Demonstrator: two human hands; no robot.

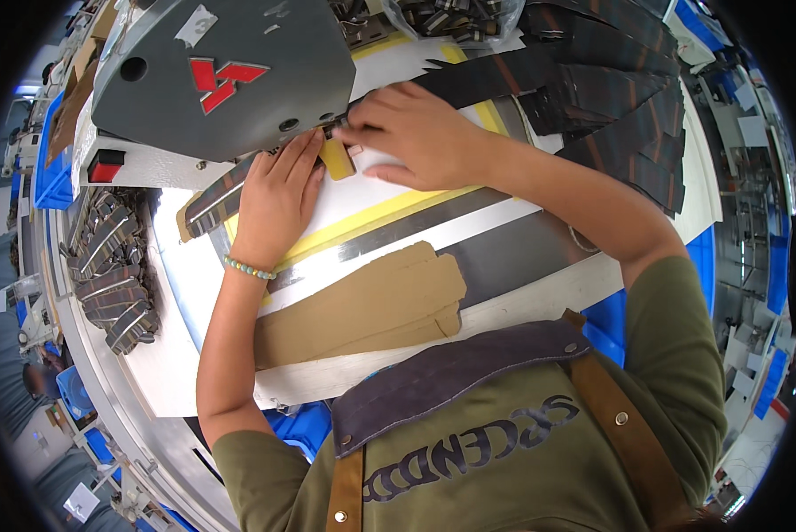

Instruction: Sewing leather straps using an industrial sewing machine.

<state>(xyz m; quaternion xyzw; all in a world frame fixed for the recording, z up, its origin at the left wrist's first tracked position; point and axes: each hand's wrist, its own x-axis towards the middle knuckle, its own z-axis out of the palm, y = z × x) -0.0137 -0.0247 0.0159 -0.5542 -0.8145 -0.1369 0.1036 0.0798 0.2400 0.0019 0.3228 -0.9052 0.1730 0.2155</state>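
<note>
My left hand (279, 182) lies with its fingers stretched out beside the grey machine head, at a striped fabric strip (216, 202) that runs out to the left. On the other side, my right hand (416, 133) bends over the near end of a dark fabric band (478, 78) at the machine's lower edge. Its thumb is apart from the bent fingers. A small yellow piece (337, 160) sits between the two hands. What lies under the right fingertips is hidden, as is the spot beneath the grey machine head (230, 80).
A heap of striped strips (114, 266) hangs at the left. Layered dark fabric (611, 97) covers the right back. Brown cardboard (362, 306) lies near me on the table. A clear bag of small dark parts (456, 19) stands behind. A red switch (106, 166) sits left of the machine.
</note>
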